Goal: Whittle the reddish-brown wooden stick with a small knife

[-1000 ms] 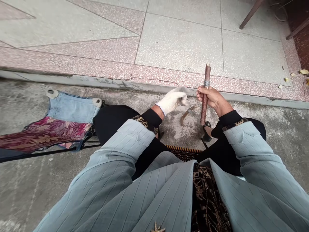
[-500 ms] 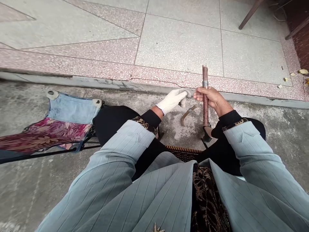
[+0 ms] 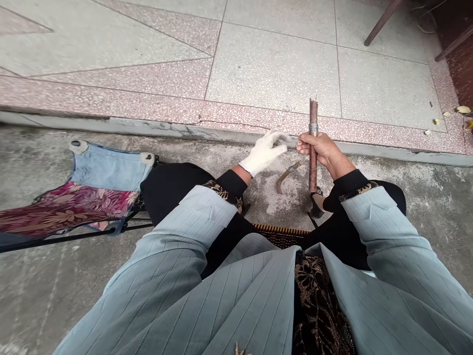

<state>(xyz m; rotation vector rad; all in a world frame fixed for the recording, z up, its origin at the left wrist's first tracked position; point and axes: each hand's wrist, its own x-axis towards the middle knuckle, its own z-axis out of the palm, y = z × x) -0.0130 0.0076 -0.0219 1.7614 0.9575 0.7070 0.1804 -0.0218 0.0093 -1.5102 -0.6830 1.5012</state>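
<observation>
My right hand (image 3: 324, 150), bare, is closed around a reddish-brown wooden stick (image 3: 313, 170) held upright in the view. Grey wire (image 3: 314, 128) is wound round the stick just above my thumb. The tips of my right fingers are pinched together left of the stick; whatever may be between them is too small to make out. In a white knitted glove, my left hand (image 3: 265, 152) hovers a short way to the left, thumb and fingers apart, holding nothing I can see. Below and between the hands lies a curved brownish piece (image 3: 284, 180) with a grey binding near its upper end.
A raised terrazzo step (image 3: 273, 69) runs across beyond my hands. To the left stands a folding chair (image 3: 107, 170) of denim and flowered cloth. Under me is a woven seat edge (image 3: 281, 231). Furniture legs (image 3: 382, 22) and yellow leaves (image 3: 462, 109) are at the far right.
My left hand has opened, its thumb and fingers spreading apart from a more closed shape. The right hand and the stick have stayed almost in place.
</observation>
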